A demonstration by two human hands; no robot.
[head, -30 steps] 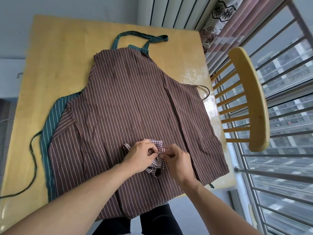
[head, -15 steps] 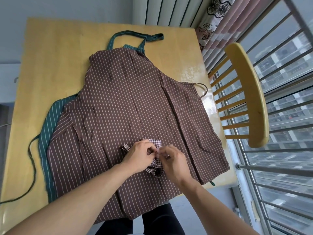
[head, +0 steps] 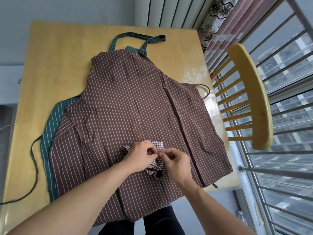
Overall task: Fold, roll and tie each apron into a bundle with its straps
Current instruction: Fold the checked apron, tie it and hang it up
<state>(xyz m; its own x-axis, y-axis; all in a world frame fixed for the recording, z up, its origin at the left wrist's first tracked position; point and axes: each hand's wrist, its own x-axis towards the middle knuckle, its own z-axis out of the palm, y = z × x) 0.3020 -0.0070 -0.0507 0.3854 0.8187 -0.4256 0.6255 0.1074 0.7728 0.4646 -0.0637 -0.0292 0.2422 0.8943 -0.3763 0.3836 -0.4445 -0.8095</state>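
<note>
A small red-and-white checked apron bundle [head: 156,164] lies on a brown striped apron [head: 128,106] spread flat over the table. My left hand [head: 141,156] and my right hand [head: 176,162] meet above the bundle, and the fingertips of both pinch its thin strap between them. Most of the bundle is hidden under my hands. A green striped apron [head: 50,122] lies beneath the brown one, showing along the left edge, with its neck loop [head: 135,35] at the far end.
The yellow wooden table [head: 55,61] carries the aprons. A long dark green strap [head: 33,168] trails over its left side. A yellow wooden chair [head: 254,92] stands at the right, next to a barred window [head: 288,167]. A curtain [head: 218,22] hangs at the back right.
My hands stay over the checked bundle; my right fingers have shifted slightly toward my left at the strap. The camera has tilted a little.
</note>
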